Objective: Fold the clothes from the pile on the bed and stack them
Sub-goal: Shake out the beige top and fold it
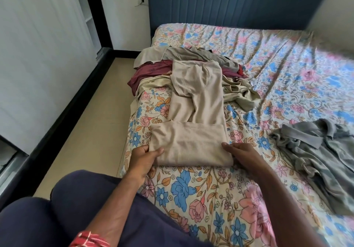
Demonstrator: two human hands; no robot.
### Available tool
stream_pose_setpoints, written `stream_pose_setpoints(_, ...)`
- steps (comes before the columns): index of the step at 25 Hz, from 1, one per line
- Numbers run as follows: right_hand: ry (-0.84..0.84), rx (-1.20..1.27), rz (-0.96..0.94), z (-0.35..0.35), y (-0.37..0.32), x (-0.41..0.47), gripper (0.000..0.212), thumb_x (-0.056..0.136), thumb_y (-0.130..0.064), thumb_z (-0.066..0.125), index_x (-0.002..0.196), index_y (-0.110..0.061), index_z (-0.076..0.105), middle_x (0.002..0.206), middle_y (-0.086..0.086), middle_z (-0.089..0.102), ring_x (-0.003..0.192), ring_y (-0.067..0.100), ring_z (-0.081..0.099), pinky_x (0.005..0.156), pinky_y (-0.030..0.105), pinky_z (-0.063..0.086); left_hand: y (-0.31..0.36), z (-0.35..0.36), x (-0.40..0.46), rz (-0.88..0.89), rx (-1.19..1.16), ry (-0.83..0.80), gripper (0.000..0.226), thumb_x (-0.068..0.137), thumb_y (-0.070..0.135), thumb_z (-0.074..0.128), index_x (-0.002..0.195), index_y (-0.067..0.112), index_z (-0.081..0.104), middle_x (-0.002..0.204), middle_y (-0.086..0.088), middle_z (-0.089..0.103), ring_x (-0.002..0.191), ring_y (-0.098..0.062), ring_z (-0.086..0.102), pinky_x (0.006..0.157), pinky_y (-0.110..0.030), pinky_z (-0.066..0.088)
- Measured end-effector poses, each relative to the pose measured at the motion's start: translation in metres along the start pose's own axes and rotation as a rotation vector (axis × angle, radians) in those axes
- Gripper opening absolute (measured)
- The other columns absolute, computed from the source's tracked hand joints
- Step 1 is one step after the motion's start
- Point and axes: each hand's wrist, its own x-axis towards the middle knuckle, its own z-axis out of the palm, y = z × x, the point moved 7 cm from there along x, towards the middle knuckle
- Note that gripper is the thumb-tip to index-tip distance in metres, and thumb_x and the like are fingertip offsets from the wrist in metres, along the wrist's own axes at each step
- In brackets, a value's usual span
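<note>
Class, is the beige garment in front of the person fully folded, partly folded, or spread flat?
Partly folded: the beige garment's near end is doubled over, gripped by left hand and right hand; its far end lies unfolded.

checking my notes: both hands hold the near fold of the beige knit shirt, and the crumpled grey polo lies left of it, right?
Not quite. In the head view the crumpled grey polo lies right of the beige knit shirt, not left. Both the left hand and right hand do hold its near fold.

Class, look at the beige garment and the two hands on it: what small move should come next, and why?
Probably roll the folded end forward once more. Both hands, left hand and right hand, grip the near folded edge of the beige garment, while its far half lies unfolded, reaching toward the pile.
</note>
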Motion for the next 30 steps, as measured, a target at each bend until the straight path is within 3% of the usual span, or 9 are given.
stream_pose_setpoints(5,0.254,-0.101,-0.080,0.008,-0.003,-0.014,0.025,0.099,-0.035,0.067,0.087,-0.014,0.071,0.086,0.007,0.071,0.072,0.022,0.066,0.059,0.036,0.055,0.009,0.002,-0.006,0.201,0.007,0.046,0.014,0.096,0.024,0.069,0.096,0.013,0.077,0.091,-0.006,0.079,0.089,-0.022,0.075,0.082,-0.037,0.060)
stream_pose_setpoints(12,0.307,-0.079,-0.043,-0.007,0.013,-0.035,0.033,0.097,-0.038,0.069,0.084,-0.007,0.070,0.064,0.005,0.062,0.050,0.018,0.057,0.050,0.030,0.047,0.008,0.002,-0.004,0.249,0.156,0.027,0.044,0.100,0.034,0.062,0.070,0.002,0.058,0.063,-0.009,0.047,0.067,-0.020,0.044,0.066,-0.032,0.035)
stream_pose_setpoints(15,0.381,-0.214,-0.070,0.001,0.005,-0.036,0.034,0.098,-0.047,0.063,0.094,-0.015,0.074,0.080,0.001,0.069,0.070,0.018,0.067,0.065,0.034,0.056,0.008,0.000,-0.002,0.212,0.192,0.080,0.043,0.104,0.032,0.057,0.068,0.009,0.056,0.067,-0.011,0.051,0.068,-0.021,0.048,0.067,-0.033,0.038)
stream_pose_setpoints(18,0.410,-0.288,-0.067,0.002,0.001,-0.044,0.033,0.102,-0.043,0.059,0.103,-0.013,0.072,0.084,-0.004,0.065,0.073,0.014,0.065,0.059,0.027,0.047,0.003,-0.004,-0.001,0.196,0.210,0.047,0.049,0.104,0.033,0.055,0.077,-0.008,0.059,0.073,-0.013,0.056,0.071,-0.021,0.051,0.067,-0.034,0.040)
stream_pose_setpoints(21,0.412,-0.329,-0.064,-0.004,0.011,-0.054,0.027,0.097,-0.045,0.066,0.096,-0.019,0.070,0.088,0.000,0.070,0.071,0.017,0.070,0.062,0.032,0.056,-0.003,-0.007,-0.009,0.163,0.308,-0.026,0.045,0.103,0.032,0.058,0.087,-0.009,0.064,0.072,-0.010,0.061,0.065,-0.021,0.056,0.062,-0.034,0.044)
stream_pose_setpoints(24,0.494,-0.246,-0.184,-0.012,0.014,-0.070,0.014,0.092,-0.035,0.075,0.092,-0.023,0.067,0.091,-0.002,0.071,0.073,0.015,0.069,0.064,0.039,0.061,0.024,-0.022,-0.029,0.429,0.478,0.183,0.012,0.092,0.019,0.074,0.093,0.008,0.068,0.078,0.002,0.070,0.069,-0.016,0.068,0.065,-0.031,0.056)
stream_pose_setpoints(26,0.533,-0.244,-0.387,-0.016,0.009,-0.083,0.012,0.089,-0.024,0.079,0.091,-0.025,0.066,0.094,-0.011,0.069,0.084,0.007,0.067,0.072,0.042,0.061,0.044,-0.022,-0.052,0.704,0.553,0.257,0.017,0.085,0.011,0.080,0.099,0.012,0.070,0.085,0.005,0.068,0.076,-0.011,0.067,0.068,-0.034,0.059)
stream_pose_setpoints(28,0.399,-0.344,-0.572,-0.014,0.006,-0.085,0.016,0.087,-0.025,0.080,0.098,-0.031,0.070,0.115,-0.021,0.068,0.109,-0.002,0.063,0.090,0.037,0.057,0.047,-0.011,-0.061,0.841,0.577,0.097,0.026,0.081,0.017,0.083,0.106,0.017,0.075,0.106,0.005,0.068,0.096,-0.012,0.066,0.084,-0.040,0.060)
stream_pose_setpoints(30,0.090,-0.573,-0.617,0.001,0.010,-0.078,0.039,0.087,-0.040,0.077,0.124,-0.041,0.065,0.149,-0.026,0.049,0.143,-0.004,0.039,0.116,0.041,0.034,0.033,0.007,-0.058,0.717,0.774,-0.182,0.057,0.078,0.036,0.084,0.131,0.042,0.063,0.150,0.012,0.049,0.137,-0.012,0.046,0.115,-0.050,0.040)
